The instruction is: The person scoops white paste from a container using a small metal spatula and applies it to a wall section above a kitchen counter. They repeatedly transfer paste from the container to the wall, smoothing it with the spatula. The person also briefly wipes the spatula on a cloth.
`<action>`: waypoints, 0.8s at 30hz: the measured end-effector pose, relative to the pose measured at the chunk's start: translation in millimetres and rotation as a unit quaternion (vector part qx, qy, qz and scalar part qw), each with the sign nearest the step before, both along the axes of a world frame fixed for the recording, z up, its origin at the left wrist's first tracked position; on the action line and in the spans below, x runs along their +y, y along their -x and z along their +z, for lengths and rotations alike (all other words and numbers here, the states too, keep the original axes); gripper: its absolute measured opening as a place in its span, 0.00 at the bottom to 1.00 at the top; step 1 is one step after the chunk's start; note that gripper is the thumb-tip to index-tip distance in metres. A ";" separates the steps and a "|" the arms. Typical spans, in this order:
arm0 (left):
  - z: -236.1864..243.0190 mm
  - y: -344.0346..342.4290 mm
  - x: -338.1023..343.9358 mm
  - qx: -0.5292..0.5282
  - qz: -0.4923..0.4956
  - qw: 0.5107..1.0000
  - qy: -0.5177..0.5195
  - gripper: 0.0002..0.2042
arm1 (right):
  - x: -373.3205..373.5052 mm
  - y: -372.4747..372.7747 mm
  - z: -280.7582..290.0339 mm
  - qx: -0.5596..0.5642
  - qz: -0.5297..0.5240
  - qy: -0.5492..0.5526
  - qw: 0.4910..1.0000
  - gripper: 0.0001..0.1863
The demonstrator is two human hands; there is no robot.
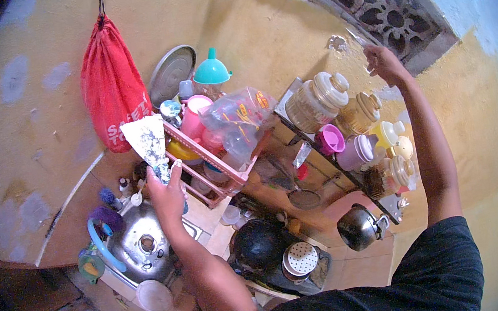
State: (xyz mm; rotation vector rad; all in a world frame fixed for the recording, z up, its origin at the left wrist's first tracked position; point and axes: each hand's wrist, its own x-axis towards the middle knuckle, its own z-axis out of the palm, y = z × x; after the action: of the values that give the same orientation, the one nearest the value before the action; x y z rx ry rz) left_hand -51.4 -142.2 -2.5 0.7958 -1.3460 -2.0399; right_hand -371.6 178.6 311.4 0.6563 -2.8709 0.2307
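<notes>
My left hand (167, 198) is closed round the handle of a putty knife (146, 141). Its broad blade points up and carries white filler with dark smears, in front of a pink plastic rack. Raised high at the right, my right hand (385, 65) is closed beside the yellow wall (284, 33). A thin, pale, blade-like tool (361, 37) projects from its fingers toward the wall, seen nearly edge-on. Close to its tip is a rough whitish patch (338, 43) on the wall, just below the patterned vent blocks (393, 16).
Below my right arm, a wall shelf (320, 154) holds glass jars (317, 102) and plastic containers. The pink rack (220, 195) carries bags and cups. A steel sink (142, 246), black wok (260, 244) and hanging kettle (358, 228) sit lower. A red drawstring bag (113, 85) hangs left.
</notes>
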 end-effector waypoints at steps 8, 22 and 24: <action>10.8 7.4 8.6 0.000 0.010 1.000 -0.001 0.15 | -24.1 3.1 -25.9 0.288 0.117 -0.306 0.900 0.13; -16.4 45.4 44.8 0.029 0.001 0.999 -0.015 0.19 | -15.8 21.2 -34.9 0.279 0.075 -0.382 0.878 0.10; -23.4 47.4 46.9 0.020 -0.006 1.000 -0.007 0.21 | -6.9 21.7 -34.3 0.266 0.029 -0.381 0.885 0.11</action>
State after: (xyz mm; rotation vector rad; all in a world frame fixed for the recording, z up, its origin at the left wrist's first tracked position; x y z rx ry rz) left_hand -98.8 -95.3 -25.9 0.7515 -1.3193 -2.0645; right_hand -393.3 171.7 277.1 0.7605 -2.3234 -0.9684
